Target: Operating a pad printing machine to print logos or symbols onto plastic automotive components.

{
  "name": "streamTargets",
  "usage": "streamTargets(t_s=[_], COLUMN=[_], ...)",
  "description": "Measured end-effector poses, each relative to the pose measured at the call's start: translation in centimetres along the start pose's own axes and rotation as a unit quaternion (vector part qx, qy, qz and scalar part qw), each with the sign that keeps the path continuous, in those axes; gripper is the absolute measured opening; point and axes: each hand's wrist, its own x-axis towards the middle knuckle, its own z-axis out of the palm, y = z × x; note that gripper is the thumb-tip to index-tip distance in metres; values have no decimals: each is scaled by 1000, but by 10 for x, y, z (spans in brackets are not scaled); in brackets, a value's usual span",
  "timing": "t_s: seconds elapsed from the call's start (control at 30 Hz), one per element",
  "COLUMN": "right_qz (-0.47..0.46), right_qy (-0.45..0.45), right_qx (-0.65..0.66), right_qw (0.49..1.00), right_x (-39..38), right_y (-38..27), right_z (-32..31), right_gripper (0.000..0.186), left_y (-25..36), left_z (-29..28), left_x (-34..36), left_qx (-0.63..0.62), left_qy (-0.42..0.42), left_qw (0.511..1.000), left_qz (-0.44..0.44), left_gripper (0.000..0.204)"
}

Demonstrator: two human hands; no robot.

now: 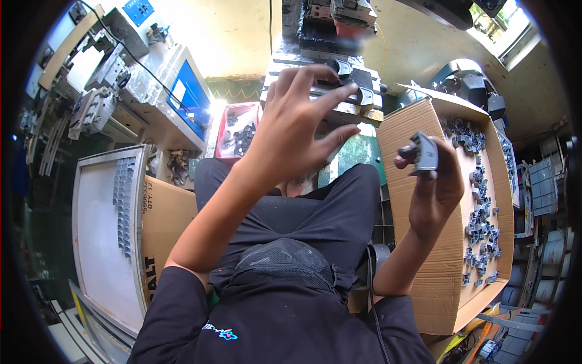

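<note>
My left hand [297, 118] reaches over the machine's slotted table [282, 76], its thumb and fingers apart. Just past its fingertips is a small dark part with a grey face [343, 68]; whether a fingertip touches it I cannot tell. A second grey-faced piece [367, 97] sits in the fixture to the right of the index finger. Held up in front of the cardboard box, my right hand [436, 188] grips a small curved grey metal part [426, 155] between thumb and fingers.
On my right stands an open cardboard box [418, 267] with many small metal parts inside. A pink bin [223, 130] of dark pieces lies beyond my left knee. At left, a white framed tray [103, 224] carries a row of grey parts. The machine head [348, 15] hangs above the table.
</note>
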Motion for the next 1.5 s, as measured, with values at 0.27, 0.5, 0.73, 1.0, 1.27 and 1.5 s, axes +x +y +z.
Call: streamTargets(t_s=[0.27, 0.5, 0.73, 1.0, 1.27, 1.5], right_qz=[-15, -24, 9, 53, 52, 57], right_qy=[63, 89, -19, -9, -1, 30], right_qx=[-55, 5, 104, 184, 176, 160], right_qw=[996, 996, 994, 981, 983, 985], right_x=[-2, -11, -14, 3, -2, -3], right_y=[-8, 4, 13, 12, 13, 13], right_z=[-20, -50, -102, -91, -76, -76], right_gripper=[52, 44, 47, 43, 41, 39], left_y=[-11, 5, -56, -203, -220, -210], left_z=[25, 13, -79, -249, -280, -282], left_x=[36, 19, -108, -336, -403, -376], left_qx=[100, 0, -47, 113, 148, 98], left_qy=[-46, 49, 163, 301, 201, 111], left_qw=[991, 998, 967, 779, 707, 657], left_qz=[73, 40, -189, -539, -661, -739], left_gripper=[46, 41, 38, 42, 48, 54])
